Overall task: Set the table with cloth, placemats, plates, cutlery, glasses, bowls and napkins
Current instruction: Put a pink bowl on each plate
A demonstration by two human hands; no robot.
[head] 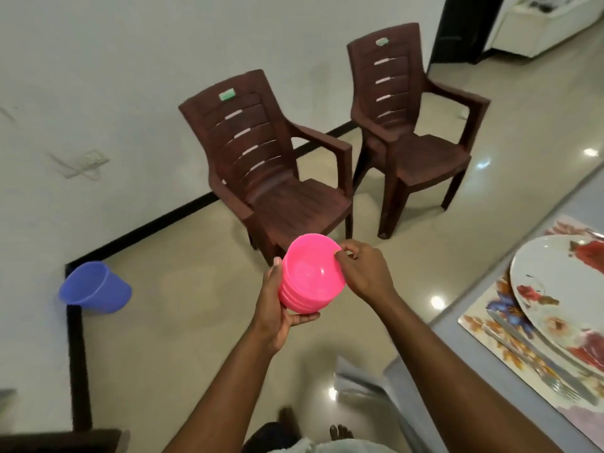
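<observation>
Several pink plastic bowls, smooth, round and glossy, sat nested in a stack held in the air above the pale polished floor, in front of the nearer chair. The left hand cupped the stack from below and from the side, fingers curled under the lowest bowl and thumb lying up along its wall. The right hand pinched the rim of the top bowl between thumb and fingertips.

Both chairs, the nearer one and the farther chair, were moulded brown plastic with a wood-grain texture and slotted backs; each bore a small green label at the top of its back, its writing too small to read.

At the right, a cloth-covered table carried a floral placemat, a large oval floral plate on it, and metal cutlery beside the plate. A blue plastic tub stood near the wall at the left.
</observation>
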